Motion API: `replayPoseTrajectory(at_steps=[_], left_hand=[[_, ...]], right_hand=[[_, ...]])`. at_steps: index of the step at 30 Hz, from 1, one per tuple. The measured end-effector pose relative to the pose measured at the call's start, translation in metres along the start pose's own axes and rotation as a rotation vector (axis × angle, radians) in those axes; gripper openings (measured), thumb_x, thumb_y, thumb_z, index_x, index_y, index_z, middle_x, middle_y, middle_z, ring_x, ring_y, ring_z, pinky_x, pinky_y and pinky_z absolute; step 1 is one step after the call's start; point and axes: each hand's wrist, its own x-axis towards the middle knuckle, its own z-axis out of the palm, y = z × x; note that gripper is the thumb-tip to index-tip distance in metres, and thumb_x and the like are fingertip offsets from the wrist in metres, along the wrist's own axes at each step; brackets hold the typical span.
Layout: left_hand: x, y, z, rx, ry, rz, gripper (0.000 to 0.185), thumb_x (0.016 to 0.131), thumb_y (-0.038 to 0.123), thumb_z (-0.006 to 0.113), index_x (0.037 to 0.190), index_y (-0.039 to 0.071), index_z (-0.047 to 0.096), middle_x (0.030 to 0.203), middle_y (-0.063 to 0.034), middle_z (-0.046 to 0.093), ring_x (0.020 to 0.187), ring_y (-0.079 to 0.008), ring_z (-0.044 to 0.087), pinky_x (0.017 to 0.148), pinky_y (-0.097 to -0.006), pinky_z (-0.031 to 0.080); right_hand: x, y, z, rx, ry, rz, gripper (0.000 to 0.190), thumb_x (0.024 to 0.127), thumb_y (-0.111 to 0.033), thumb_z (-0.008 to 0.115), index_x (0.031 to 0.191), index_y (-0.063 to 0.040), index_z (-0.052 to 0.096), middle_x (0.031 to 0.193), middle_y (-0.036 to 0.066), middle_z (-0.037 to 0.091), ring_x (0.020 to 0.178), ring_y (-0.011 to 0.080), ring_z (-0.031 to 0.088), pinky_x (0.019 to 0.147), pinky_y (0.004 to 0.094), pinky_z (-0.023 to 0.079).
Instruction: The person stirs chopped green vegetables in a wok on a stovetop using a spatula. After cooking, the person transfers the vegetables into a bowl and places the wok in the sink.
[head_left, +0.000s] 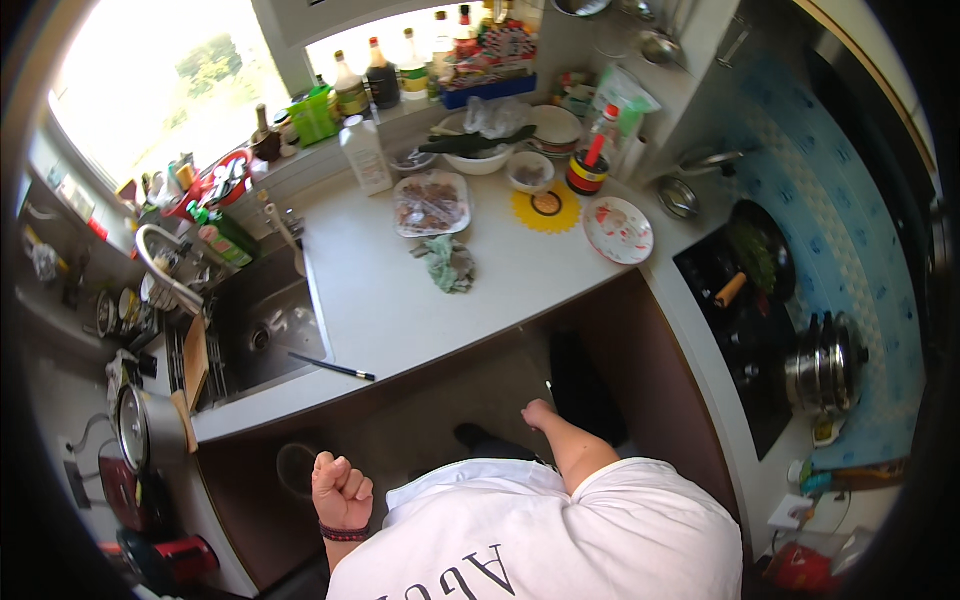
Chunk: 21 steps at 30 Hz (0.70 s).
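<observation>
My left hand (343, 486), with a dark beaded bracelet at the wrist, is curled into a fist in front of the counter's edge, and I see nothing in it. My right hand (536, 415) hangs low over the floor, touching nothing; its fingers are too hidden to judge. Black chopsticks (332, 366) lie across the front rim of the steel sink (259, 311). On the white counter (390, 315) rests a crumpled green cloth (448, 264). Just behind it is a white tray of meat in clear plastic wrap (431, 204).
Further right are a yellow sunflower-shaped mat (546, 206), a small bowl (530, 172) and a stained plate (619, 230). A wok (757, 251) holding greens and a steel steamer pot (821, 371) stand on the stove. Several bottles (382, 79) line the windowsill; a lidded pot (154, 431) is left.
</observation>
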Motion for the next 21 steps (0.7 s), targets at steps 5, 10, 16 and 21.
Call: replayPoseTrajectory(at_steps=[5, 10, 16, 21], left_hand=[[-0.026, 0.001, -0.016, -0.043, 0.065, 0.128, 0.037, 0.093, 0.001, 0.048, 0.064, 0.017, 0.031, 0.05, 0.0055, 0.024, 0.039, -0.0074, 0.018, 0.039, -0.0263, 0.025], [-0.054, -0.007, -0.039, 0.004, 0.089, 0.234, 0.035, 0.095, 0.006, 0.047, 0.066, 0.018, 0.031, 0.052, 0.0055, 0.021, 0.041, -0.0073, 0.017, 0.041, -0.0259, 0.027], [-0.075, -0.022, -0.059, -0.079, 0.149, 0.277, 0.035, 0.096, 0.008, 0.047, 0.065, 0.018, 0.032, 0.051, 0.0059, 0.02, 0.041, -0.0072, 0.018, 0.042, -0.0261, 0.028], [-0.071, -0.023, -0.056, -0.106, 0.115, 0.27, 0.036, 0.096, 0.012, 0.047, 0.064, 0.018, 0.032, 0.05, 0.0059, 0.02, 0.041, -0.0076, 0.018, 0.043, -0.0268, 0.029]], right_hand=[[0.019, -0.022, -0.003, -0.134, -0.031, -0.105, 0.032, 0.091, -0.032, 0.057, 0.091, -0.003, 0.071, 0.074, 0.016, 0.069, 0.062, 0.0272, 0.068, 0.064, 0.0407, 0.054], [0.039, -0.069, -0.004, -0.163, -0.011, -0.253, 0.032, 0.087, -0.029, 0.058, 0.087, -0.001, 0.072, 0.081, 0.018, 0.07, 0.078, 0.0316, 0.069, 0.076, 0.041, 0.054], [0.055, -0.132, 0.004, -0.272, 0.032, -0.468, 0.032, 0.085, -0.03, 0.061, 0.093, -0.002, 0.072, 0.081, 0.019, 0.07, 0.074, 0.034, 0.069, 0.071, 0.0426, 0.055], [0.057, -0.147, 0.015, -0.267, 0.053, -0.583, 0.034, 0.084, -0.033, 0.063, 0.095, -0.003, 0.072, 0.084, 0.019, 0.07, 0.078, 0.0343, 0.069, 0.075, 0.0422, 0.054]])
